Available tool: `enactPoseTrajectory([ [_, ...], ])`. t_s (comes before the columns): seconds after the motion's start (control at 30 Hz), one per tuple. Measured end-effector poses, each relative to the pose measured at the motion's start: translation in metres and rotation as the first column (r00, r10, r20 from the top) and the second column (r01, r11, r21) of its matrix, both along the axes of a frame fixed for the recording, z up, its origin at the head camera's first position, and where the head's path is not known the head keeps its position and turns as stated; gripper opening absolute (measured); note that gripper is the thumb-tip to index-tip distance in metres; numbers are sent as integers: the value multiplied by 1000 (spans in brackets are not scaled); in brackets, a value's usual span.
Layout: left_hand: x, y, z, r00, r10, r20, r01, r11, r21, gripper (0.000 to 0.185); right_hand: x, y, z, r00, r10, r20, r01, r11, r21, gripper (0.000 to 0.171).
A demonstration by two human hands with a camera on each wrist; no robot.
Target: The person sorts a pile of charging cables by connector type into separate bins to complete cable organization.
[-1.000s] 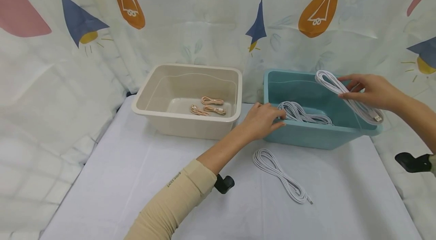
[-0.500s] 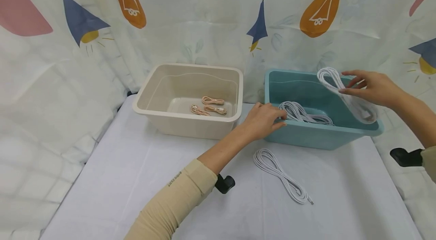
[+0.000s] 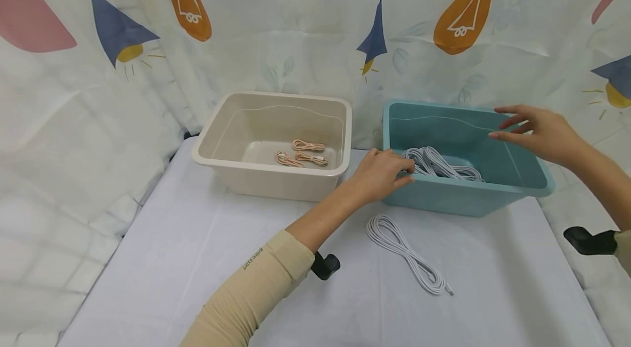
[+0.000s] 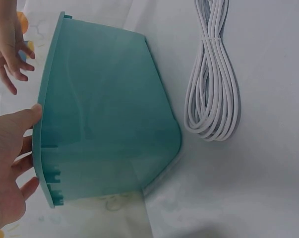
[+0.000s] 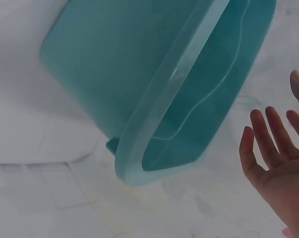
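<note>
Head view, left hand: the left hand (image 3: 382,172) is resting on the near left corner of the teal rectangular plastic tub (image 3: 512,169), fingers lightly bent over the rim, gripping nothing else.
Head view, right hand: the right hand (image 3: 537,131) is hovering over the tub's far right rim, fingers spread and straight, holding nothing.
Head view, cables: a pile of white coiled cables (image 3: 441,163) is lying inside the teal tub; another white coiled cable bundle (image 3: 406,254) is lying on the white-covered worktop (image 3: 197,259), just in front of the tub.
Head view, surroundings: a beige rectangular plastic tub (image 3: 268,172) is standing to the left, with small pinkish coiled cables (image 3: 303,153) inside.
Left wrist view: the left hand (image 4: 8,168) is touching the teal tub's (image 4: 104,119) rim; the white bundle (image 4: 213,84) is lying beside the tub.
Right wrist view: the right hand (image 5: 280,173) is staying open, apart from the teal tub (image 5: 139,69).
</note>
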State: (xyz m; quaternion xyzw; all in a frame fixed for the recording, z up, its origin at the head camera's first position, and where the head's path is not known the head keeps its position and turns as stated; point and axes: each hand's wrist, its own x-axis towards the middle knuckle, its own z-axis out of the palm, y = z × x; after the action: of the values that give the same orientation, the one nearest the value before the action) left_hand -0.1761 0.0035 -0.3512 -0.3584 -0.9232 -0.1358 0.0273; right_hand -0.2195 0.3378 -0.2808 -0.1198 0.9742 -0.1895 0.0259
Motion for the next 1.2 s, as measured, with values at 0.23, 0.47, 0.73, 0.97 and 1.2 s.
enactPoseTrajectory([
  [0.23, 0, 0, 1, 1000, 2, 0, -2, 1000, 1, 22, 12, -5, -6, 999, 0, -52, -4, 998, -68, 64],
  [0.47, 1, 0, 1, 1000, 5, -9, -5, 1000, -15, 23, 27, -8, -11, 994, -2, -107, -12, 992, -128, 60],
  [0.73, 1, 0, 1, 1000, 1, -10, -2, 1000, -19, 23, 49, -11, -19, 977, -5, -214, -46, 972, -232, 52],
  [0.97, 2, 0, 2, 1000, 6, -9, -6, 1000, -17, 23, 66, -20, -30, 957, 2, -289, -83, 959, -270, 49],
  [1.2, 2, 1, 2, 1000, 9, -10, -9, 1000, -21, 23, 84, -32, -46, 925, 6, -379, -110, 962, -252, 47],
])
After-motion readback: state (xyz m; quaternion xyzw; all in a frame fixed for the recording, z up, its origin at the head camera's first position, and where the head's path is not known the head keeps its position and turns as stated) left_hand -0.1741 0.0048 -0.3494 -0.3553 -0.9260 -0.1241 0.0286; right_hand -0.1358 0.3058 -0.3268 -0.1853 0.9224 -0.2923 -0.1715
